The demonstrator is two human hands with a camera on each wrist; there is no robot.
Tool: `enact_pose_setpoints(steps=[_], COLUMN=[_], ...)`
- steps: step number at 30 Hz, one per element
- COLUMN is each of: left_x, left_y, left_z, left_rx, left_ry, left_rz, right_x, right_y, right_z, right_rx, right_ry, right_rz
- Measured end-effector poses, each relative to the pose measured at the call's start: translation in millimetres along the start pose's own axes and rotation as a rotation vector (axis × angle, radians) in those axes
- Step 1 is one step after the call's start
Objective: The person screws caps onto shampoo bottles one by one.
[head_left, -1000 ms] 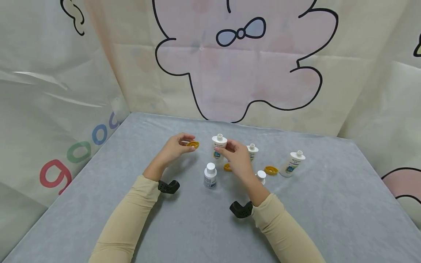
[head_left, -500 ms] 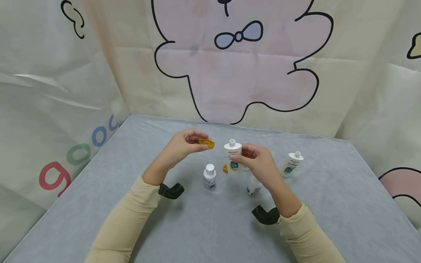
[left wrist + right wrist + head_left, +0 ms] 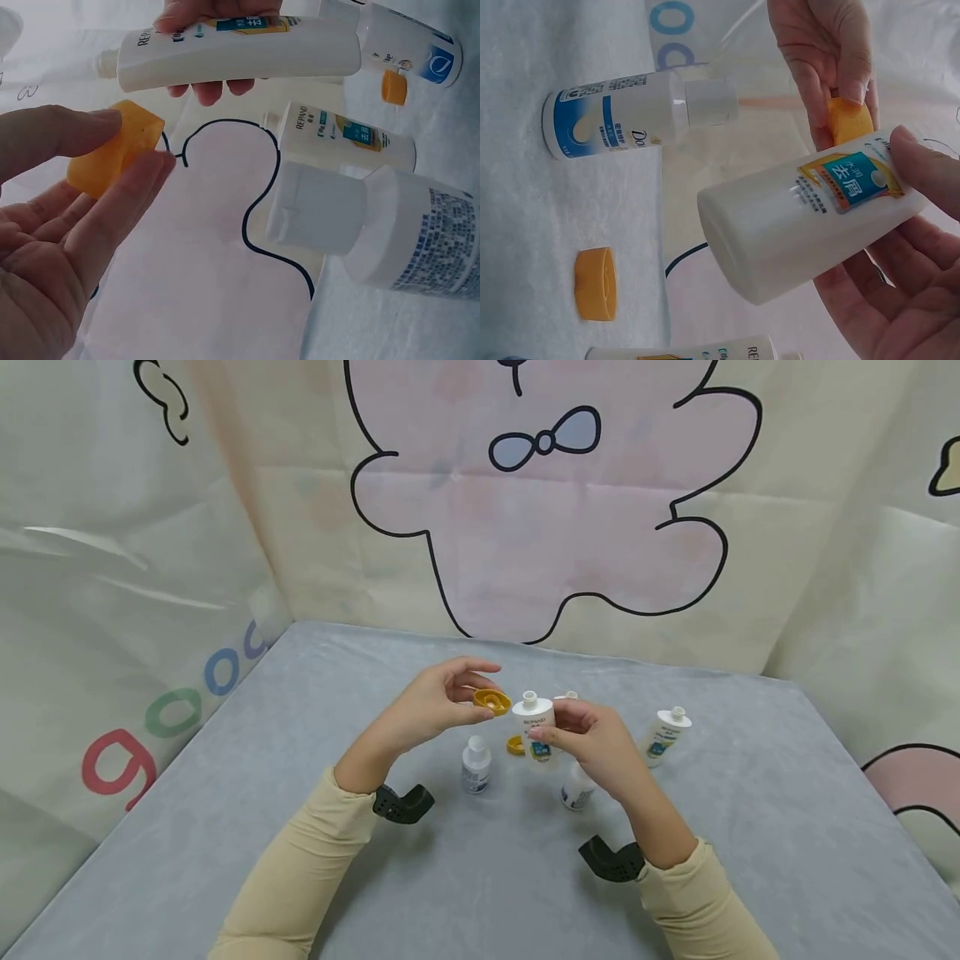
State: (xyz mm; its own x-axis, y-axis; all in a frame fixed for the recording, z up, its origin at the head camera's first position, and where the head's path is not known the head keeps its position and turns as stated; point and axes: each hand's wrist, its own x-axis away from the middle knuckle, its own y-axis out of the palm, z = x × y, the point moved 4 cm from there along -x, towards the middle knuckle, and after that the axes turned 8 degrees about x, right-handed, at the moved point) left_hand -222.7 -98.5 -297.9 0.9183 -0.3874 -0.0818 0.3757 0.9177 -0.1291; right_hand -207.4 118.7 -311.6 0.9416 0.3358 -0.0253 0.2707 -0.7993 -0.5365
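Note:
My left hand [image 3: 435, 703] pinches a yellow bottle cap [image 3: 492, 702] between thumb and fingers, hollow side partly showing in the head view. Just to its right, my right hand [image 3: 600, 745] grips an uncapped white shampoo-style bottle [image 3: 533, 717] around its body. This bottle is raised off the table, and its underside shows in the right wrist view. Its bare neck [image 3: 108, 64] stands close to the yellow cap, with a small gap between them. Both wrists wear a black device.
A white-capped bottle [image 3: 476, 767] stands in front of the hands, another [image 3: 577, 788] below the right hand. One uncapped bottle [image 3: 349, 142] is partly hidden behind the right hand; another [image 3: 666, 735] stands farther right. A loose yellow cap [image 3: 515, 745] lies on the grey cloth.
The right hand has lifted the bottle and carried it rightward and nearer. My left hand has moved right with the yellow cap, narrowing the gap to the bottle's neck.

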Motion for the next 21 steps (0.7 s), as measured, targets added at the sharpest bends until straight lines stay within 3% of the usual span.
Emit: enact_pose_setpoints(steps=[11,21], left_x=[3.8,7.5], left_y=[-0.6,1.6], left_z=[5.9,11.6], left_rx=[-0.056,-0.085], left_ry=[-0.003,0.055], left_rz=[0.022,-0.011], right_x=[3,3], right_y=[2.5,5.3], right_z=[-3,-7], right_rx=[0.051,0.133], right_ry=[-0.027,-0.048], right_rz=[-0.018,-0.028])
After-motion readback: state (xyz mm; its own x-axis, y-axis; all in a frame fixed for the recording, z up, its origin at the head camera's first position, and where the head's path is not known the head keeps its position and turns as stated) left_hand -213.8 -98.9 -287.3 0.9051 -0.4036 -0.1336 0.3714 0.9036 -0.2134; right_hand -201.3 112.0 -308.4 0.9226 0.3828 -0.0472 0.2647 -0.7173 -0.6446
